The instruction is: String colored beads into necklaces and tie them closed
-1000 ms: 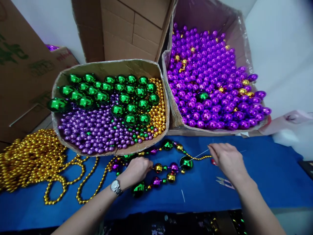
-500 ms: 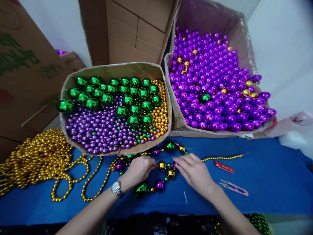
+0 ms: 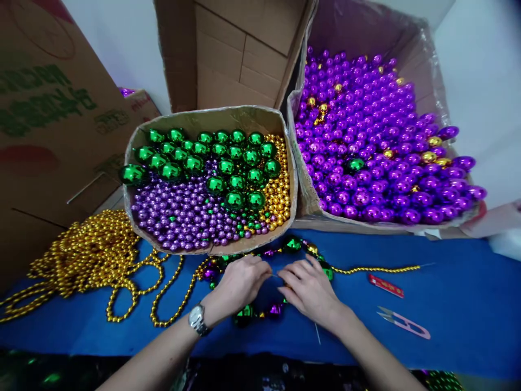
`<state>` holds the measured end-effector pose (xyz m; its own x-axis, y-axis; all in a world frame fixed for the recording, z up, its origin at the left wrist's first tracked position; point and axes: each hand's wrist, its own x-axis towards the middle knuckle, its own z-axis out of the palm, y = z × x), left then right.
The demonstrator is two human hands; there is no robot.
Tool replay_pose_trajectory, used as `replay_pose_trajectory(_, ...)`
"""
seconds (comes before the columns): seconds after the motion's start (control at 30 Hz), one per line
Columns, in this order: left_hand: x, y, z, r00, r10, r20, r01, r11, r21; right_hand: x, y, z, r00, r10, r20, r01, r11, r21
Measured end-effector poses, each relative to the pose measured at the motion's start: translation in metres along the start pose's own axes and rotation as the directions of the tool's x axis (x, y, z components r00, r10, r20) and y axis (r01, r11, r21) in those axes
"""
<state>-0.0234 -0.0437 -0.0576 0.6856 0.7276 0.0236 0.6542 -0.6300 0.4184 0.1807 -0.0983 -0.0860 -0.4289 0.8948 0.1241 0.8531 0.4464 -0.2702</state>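
Note:
My left hand (image 3: 246, 278), with a silver watch on its wrist, pinches a thin thread (image 3: 274, 275) that shows in the small gap between my hands. My right hand (image 3: 310, 287) is closed over part of a bead string at the other end of that gap; its fingers hide most of the beads there. Looped on the table around both hands, the bead string carries green, purple and gold beads, among them a large green bead (image 3: 244, 314) and a purple bead (image 3: 275, 309) below the hands. Another green bead (image 3: 292, 244) lies above them.
Behind my hands stands a box (image 3: 211, 248) of green, purple and gold beads, beside a larger box (image 3: 313, 203) of purple beads. Gold bead strands (image 3: 93, 250) pile up at left. Pink thread snips (image 3: 407, 324) and a red packet (image 3: 386, 285) lie at right on the blue cloth (image 3: 459, 293).
My hands have drawn closer together, and my right fingers now cover the gold beads that showed between them. The whole view has shifted, so things sit further right.

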Motion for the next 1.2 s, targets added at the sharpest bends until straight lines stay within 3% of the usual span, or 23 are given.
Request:
replay_pose_trajectory(0.2,-0.005,-0.011,-0.011,0.996,-0.079,-0.044,0.072,0.989,-0.131,-0.012,0.020,-0.005,0.997,0.073,-0.026,-0.074,0.995,-0.074)
replay_pose_trajectory(0.4,-0.005,-0.006,-0.016,0.995,-0.075,-0.061,0.063,0.982,-0.180,-0.005,0.008,-0.002,0.999,0.039,-0.022,-0.041,0.994,-0.100)
replay_pose_trajectory(0.6,-0.021,-0.018,-0.053,0.992,-0.123,-0.017,0.112,0.947,-0.302,-0.008,0.009,0.008,0.999,0.027,-0.020,-0.029,0.993,-0.114)
replay_pose_trajectory(0.73,-0.048,-0.042,-0.068,0.969,-0.245,0.041,0.249,0.953,-0.172,-0.016,0.014,0.013,0.999,0.030,-0.034,-0.033,0.995,-0.089)
replay_pose_trajectory(0.87,-0.066,-0.056,-0.055,0.947,-0.315,0.064,0.312,0.949,0.045,-0.019,0.014,0.013,0.998,0.019,-0.055,-0.022,0.999,-0.044)
replay_pose_trajectory(1.0,-0.062,-0.051,-0.029,0.945,-0.314,0.092,0.285,0.928,0.241,-0.019,0.010,0.010,0.999,0.029,-0.027,-0.027,0.998,0.057)
replay_pose_trajectory(1.2,-0.045,-0.050,-0.004,0.934,-0.339,0.111,0.298,0.913,0.277,-0.023,0.002,0.011,0.999,0.038,0.011,-0.039,0.986,0.160)
